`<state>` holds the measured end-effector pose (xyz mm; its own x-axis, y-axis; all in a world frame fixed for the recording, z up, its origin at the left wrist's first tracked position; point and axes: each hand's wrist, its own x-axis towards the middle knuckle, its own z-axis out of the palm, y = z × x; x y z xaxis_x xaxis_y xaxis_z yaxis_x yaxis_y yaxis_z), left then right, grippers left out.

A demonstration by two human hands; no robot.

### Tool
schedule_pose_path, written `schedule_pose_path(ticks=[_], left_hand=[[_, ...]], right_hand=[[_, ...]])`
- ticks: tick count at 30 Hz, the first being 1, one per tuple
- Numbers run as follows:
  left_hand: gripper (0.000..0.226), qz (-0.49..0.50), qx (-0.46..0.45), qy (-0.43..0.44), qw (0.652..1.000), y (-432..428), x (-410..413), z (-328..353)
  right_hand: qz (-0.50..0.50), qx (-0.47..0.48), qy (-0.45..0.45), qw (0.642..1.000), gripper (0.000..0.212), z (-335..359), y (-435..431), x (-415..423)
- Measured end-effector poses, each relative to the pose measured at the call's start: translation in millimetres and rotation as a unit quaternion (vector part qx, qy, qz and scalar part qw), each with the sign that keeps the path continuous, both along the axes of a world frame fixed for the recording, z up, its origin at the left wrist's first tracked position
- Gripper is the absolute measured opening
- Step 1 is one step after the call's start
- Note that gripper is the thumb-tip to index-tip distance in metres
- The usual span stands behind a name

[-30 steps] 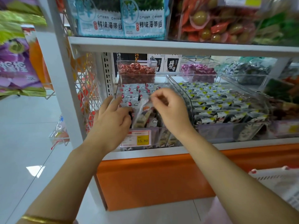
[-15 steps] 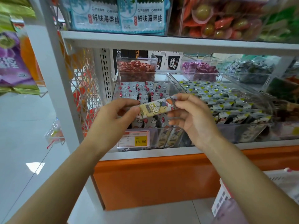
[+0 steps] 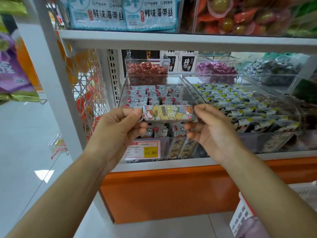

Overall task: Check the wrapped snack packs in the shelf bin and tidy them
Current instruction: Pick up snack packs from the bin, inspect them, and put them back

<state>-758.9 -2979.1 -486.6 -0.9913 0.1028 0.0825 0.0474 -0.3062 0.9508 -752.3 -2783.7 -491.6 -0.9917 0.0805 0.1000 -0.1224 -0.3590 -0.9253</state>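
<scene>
**Speaker 1:** What is seen nearest?

**Speaker 2:** Two bare forearms are stretched forward from the lower corners. A snack packet (image 3: 169,113) is held level between the left hand (image 3: 118,127) and the right hand (image 3: 212,129). It is kept in the air just in front of the shelf (image 3: 171,164), towards the left end of its front edge.

**Speaker 1:** How are the fingers (image 3: 137,127) set?

**Speaker 2:** They are curled on both hands. The packet's left end seam is pinched between thumb and fingers of the left hand, and its right end is pinched the same way by the right hand. Cartoon figures and a yellow panel are printed on the wrapper.

**Speaker 1:** What is found behind it?

**Speaker 2:** A clear bin (image 3: 193,148) is set at the shelf's front left corner, filled with small grey packets marked with red dots and white clouds. A price tag (image 3: 143,150) reading 15.80 is fixed to its front wall. Just beside it on the right, a second bin (image 3: 274,143) of dark-and-white packets is placed.

**Speaker 1:** And further back?

**Speaker 2:** Along the rear edge, red-wrapped sweets (image 3: 147,71) and purple-wrapped sweets (image 3: 216,68) are kept in smaller bins. Above these, an upper shelf (image 3: 171,40) is loaded with blue-and-white packs (image 3: 123,14).
</scene>
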Motion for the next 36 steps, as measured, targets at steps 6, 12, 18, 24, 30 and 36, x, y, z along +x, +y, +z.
schedule_pose_path(ticks=[6, 12, 18, 24, 30, 36], left_hand=[[0.015, -0.014, 0.026, -0.01, 1.0, -0.4, 0.2, -0.7], [0.019, -0.018, 0.058, -0.045, 0.997, -3.8, -2.5, -0.8], [0.011, -0.024, 0.057, -0.051, 0.997, -6.7, -5.0, -0.3], [0.018, -0.042, 0.021, -0.003, 0.999, -5.8, -1.9, 0.4], [0.032, -0.052, -0.066, 0.037, 0.996, -2.7, 0.2, -0.4], [0.041, -0.004, -0.19, 0.068, 0.979, -1.4, 1.8, -0.9]], right_hand=[[0.023, -0.041, 0.008, 0.999, 0.016, -0.9, 0.0, 1.6], [0.057, -0.043, 0.036, 0.997, 0.009, -0.5, 1.8, 3.9], [0.056, -0.04, 0.038, 0.997, 0.021, -0.8, 3.9, 2.9], [0.021, -0.019, 0.027, 0.999, 0.022, -1.3, 6.0, 1.1], [0.0, 0.03, 0.059, 0.998, 0.006, -3.1, 5.1, 1.7], [-0.016, 0.096, 0.069, 0.993, 0.018, -7.2, 3.5, -0.4]])
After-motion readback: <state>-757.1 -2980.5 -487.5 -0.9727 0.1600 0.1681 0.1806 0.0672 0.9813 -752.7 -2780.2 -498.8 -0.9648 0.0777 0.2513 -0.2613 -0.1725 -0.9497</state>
